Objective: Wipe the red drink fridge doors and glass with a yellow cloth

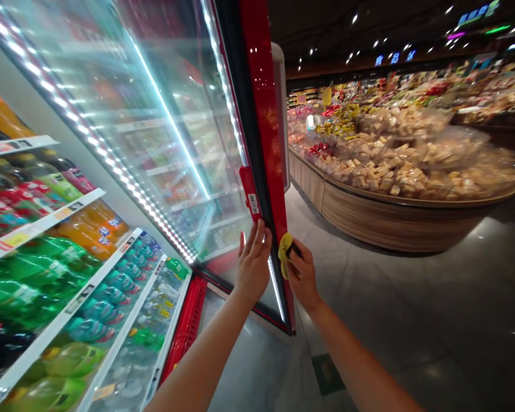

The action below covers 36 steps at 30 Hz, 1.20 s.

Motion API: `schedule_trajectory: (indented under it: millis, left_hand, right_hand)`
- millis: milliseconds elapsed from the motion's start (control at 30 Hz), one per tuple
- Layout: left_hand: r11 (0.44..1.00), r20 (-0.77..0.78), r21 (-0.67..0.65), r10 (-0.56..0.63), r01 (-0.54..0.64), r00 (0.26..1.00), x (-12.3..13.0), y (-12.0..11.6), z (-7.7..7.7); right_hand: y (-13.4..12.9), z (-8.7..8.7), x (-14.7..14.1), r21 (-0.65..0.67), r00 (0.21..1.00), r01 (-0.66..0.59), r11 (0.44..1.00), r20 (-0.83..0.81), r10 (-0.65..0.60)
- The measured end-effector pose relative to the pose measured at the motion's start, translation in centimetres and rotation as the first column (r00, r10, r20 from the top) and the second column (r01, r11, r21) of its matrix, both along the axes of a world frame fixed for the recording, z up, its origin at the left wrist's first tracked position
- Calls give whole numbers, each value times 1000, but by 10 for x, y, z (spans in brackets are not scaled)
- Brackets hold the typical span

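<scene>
— Left hand (254,266) and right hand (304,276): where are they working?
— At the fridge door (189,131); the left is lying along its edge, fingers straight, holding nothing, by the red tag (249,187)
— And the right?
— It's gripping a yellow pad (284,245) at the door's red outer edge

This is a shop, a supermarket by its stock. Left of the left grip (253,269), a tall fridge (191,315) holds rows of bottled drinks (47,266) on shelves (84,202) edged with labels (17,237). Beyond and to the right of the right grip (301,273), a wood-sided counter (381,225) is heaped with small packs (403,171), probably wrapped snacks, though blur hides the detail. Lit signs (395,58) glow higher up.
</scene>
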<state>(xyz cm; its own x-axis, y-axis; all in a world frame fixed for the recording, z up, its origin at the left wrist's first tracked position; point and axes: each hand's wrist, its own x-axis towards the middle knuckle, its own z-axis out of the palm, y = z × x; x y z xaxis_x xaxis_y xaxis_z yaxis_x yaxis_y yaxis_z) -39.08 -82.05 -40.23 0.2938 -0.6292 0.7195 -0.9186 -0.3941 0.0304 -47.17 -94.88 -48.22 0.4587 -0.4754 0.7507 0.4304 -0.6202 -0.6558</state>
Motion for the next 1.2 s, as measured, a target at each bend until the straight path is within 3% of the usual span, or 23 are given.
schedule_trajectory:
  millis: [133,200,267,333,400,467,533,633,667,733,833,900,967,1033,1100,1133,1200]
  left_hand:
    - [998,27,-61,-33,34,999,-2,-21,13]
    - [994,50,-90,-57,62,997,-5,-30,24]
    - [987,78,-125,-90,99,993,-6,-36,32]
    - [978,103,-150,-129,144,986,-5,-38,36]
    - [973,121,-147,-162,179,979,-1,-38,41]
    - [975,139,-113,-176,192,975,3,-40,51]
    - [978,167,-82,-177,193,970,4,-45,65]
    - [977,210,-83,-173,194,962,-2,-55,78]
    - [978,219,-87,-168,190,961,-6,-57,74]
    - [982,225,-78,-150,171,963,-13,-56,49]
    - [990,213,-30,-128,137,969,-20,-45,-17]
    - [991,192,-5,-131,134,973,-22,-38,-58]
    - [989,175,-9,-143,147,974,-24,-33,-84]
    - [985,165,-34,-159,166,973,-26,-31,-93]
    - [981,151,-61,-173,184,973,-30,-32,-91]
    - [979,141,-72,-178,190,974,-32,-32,-89]
    - [977,119,-87,-184,195,976,-36,-32,-87]
  right_hand:
    - [-6,-55,-16,55,999,-6,998,-31,7]
    - [-9,-70,-23,123,998,-37,992,-50,43]
    - [-15,-62,-21,184,997,-68,981,-13,72]
    - [-22,-38,-13,194,994,-89,977,75,76]
    - [-31,-13,-4,113,983,-110,987,157,92]
    - [-39,1,-1,33,972,-101,994,217,92]
    - [-43,-6,-5,-2,972,-77,997,222,75]
    - [-41,-49,-21,-4,983,-65,998,171,64]
    - [-39,-69,-25,-5,985,-68,998,157,68]
    - [-35,-108,-31,-7,987,-74,997,140,74]
    - [-35,-146,-31,6,983,-86,996,162,84]
    - [-38,-146,-27,10,973,-87,996,213,83]
    - [-43,-129,-20,3,962,-70,998,264,67]
    - [-46,-105,-14,-17,952,-68,998,300,70]
    - [-46,-94,-12,-32,947,-77,996,311,84]
    - [-44,-97,-13,-41,947,-76,996,311,85]
    - [-36,-122,-19,-44,954,-62,997,290,72]
